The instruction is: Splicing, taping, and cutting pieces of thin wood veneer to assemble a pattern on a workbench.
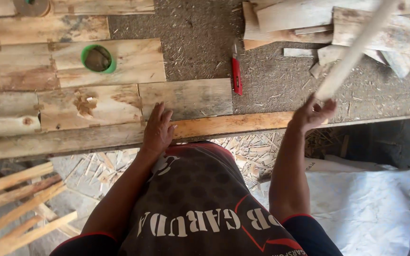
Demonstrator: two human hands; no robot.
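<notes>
The fingers of the right hand (312, 113) are curled around the lower end of a long, pale, round wooden stick (357, 50), which is gripped and held slanting up and away toward the upper right, its far part blurred. The stick is raised above the workbench rather than laid on it. The fingers of the left hand (158, 129) are stretched out and nothing is grasped by them; the palm is pressed flat on a long orange-brown wooden plank (236, 124) that runs along the near edge of the bench, with the fingertips reaching onto a grey weathered board (191, 97) just behind it.

Behind that board, a red utility knife (237, 75) is laid on the rough, sawdust-strewn bench surface (195, 38), well apart from both hands. To the left, a round green-rimmed container (98, 59) is set on a patchwork of pale flat boards (34, 66). A heap of rough wood offcuts (309, 23) is piled at the far right, behind the raised stick. Below the bench, several split wooden slats (15, 208) are seen at the lower left, wood shavings (243, 151) are scattered on the ground, and a white woven sack (366, 204) is spread at the lower right.
</notes>
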